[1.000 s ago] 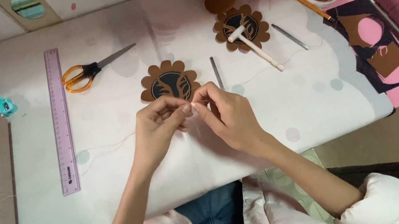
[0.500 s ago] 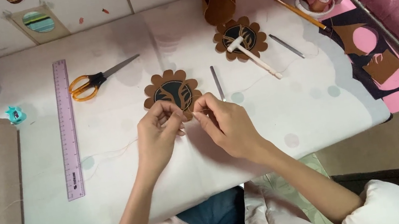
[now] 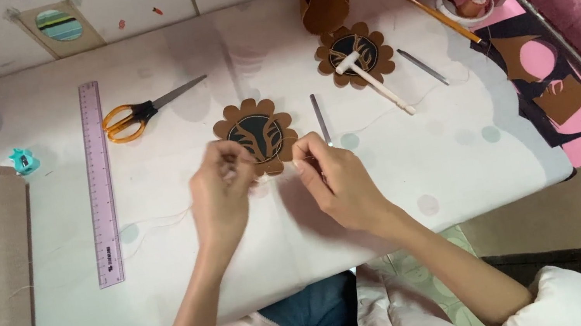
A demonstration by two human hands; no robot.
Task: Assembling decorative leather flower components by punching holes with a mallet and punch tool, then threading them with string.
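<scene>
The brown flower shape (image 3: 256,136) lies flat on the white table (image 3: 461,150), just past both hands. The left hand (image 3: 220,190) and right hand (image 3: 333,179) have moved a little apart since before, each pinching a thin white thread (image 3: 159,221).

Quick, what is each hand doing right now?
Left hand: fingers pinched shut, apparently on a thin white thread.
Right hand: fingers pinched shut near the brown flower-shaped piece; what it holds cannot be told.
</scene>
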